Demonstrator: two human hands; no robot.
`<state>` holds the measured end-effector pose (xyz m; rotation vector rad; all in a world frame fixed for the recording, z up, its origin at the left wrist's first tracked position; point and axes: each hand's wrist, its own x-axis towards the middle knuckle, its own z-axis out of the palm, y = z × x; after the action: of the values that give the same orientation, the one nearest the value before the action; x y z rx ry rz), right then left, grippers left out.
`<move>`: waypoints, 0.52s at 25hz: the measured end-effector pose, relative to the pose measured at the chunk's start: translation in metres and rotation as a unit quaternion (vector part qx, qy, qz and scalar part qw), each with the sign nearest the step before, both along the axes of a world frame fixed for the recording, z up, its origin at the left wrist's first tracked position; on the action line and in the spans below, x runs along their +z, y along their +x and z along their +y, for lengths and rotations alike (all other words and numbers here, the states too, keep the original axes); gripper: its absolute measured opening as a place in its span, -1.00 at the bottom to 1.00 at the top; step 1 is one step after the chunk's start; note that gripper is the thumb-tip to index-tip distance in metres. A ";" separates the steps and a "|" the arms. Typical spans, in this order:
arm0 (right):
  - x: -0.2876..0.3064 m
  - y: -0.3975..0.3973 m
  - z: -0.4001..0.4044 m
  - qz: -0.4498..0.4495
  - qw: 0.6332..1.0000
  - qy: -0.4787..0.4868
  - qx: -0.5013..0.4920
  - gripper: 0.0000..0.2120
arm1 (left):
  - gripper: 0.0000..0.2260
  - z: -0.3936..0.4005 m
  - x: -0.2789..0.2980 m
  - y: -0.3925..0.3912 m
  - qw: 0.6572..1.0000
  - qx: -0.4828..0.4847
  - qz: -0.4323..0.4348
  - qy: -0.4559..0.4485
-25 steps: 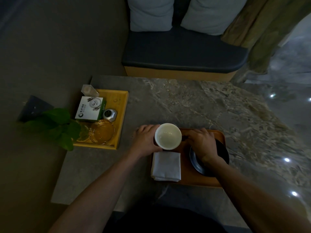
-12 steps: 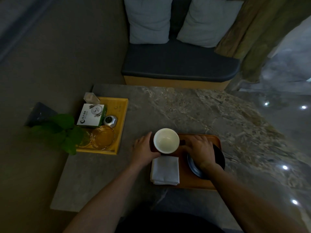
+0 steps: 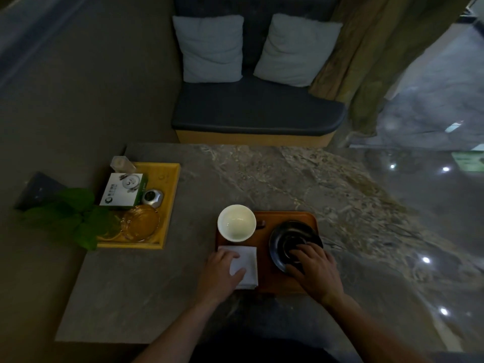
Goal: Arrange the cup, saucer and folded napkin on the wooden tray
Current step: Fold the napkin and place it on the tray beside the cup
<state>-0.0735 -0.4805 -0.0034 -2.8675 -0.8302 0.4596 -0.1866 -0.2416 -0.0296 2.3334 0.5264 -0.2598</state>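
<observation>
A brown wooden tray [image 3: 264, 260] lies on the stone table. At its far left corner stands a white cup [image 3: 236, 222], upright and empty, with no hand on it. The folded white napkin [image 3: 248, 263] lies on the tray's near left part. My left hand [image 3: 222, 273] rests on the napkin's left side with thumb and fingers around its edge. On the right of the tray sits a black saucer [image 3: 289, 237]. Over the saucer's near rim my right hand [image 3: 315, 271] presses its fingertips, hiding that part.
A yellow tray [image 3: 171, 203] at the table's left holds a green-white box [image 3: 123, 191], a small silver object [image 3: 152, 198] and a glass ashtray [image 3: 140, 222]. Green leaves [image 3: 76, 218] overhang its near left. Behind the table stands a cushioned bench [image 3: 256, 111].
My left hand let go of the cup and moved back onto the napkin. My right hand slid toward me to the saucer's near rim. The camera tilted up.
</observation>
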 end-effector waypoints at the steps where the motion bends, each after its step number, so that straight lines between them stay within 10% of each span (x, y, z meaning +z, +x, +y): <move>1: -0.001 0.001 -0.011 0.003 1.000 -0.007 -0.001 -0.58 | -0.64 -0.006 -0.001 0.002 1.000 -0.025 -0.001 0.013; 13: -0.010 0.034 -0.085 0.046 0.999 -0.001 0.014 -0.34 | -0.31 -0.047 -0.001 0.047 0.977 -0.156 0.068 0.130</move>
<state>-0.0395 -0.5658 -0.0137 -2.8143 -0.8567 0.5919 -0.1392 -0.2889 -0.0305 2.6658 0.2682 -0.5289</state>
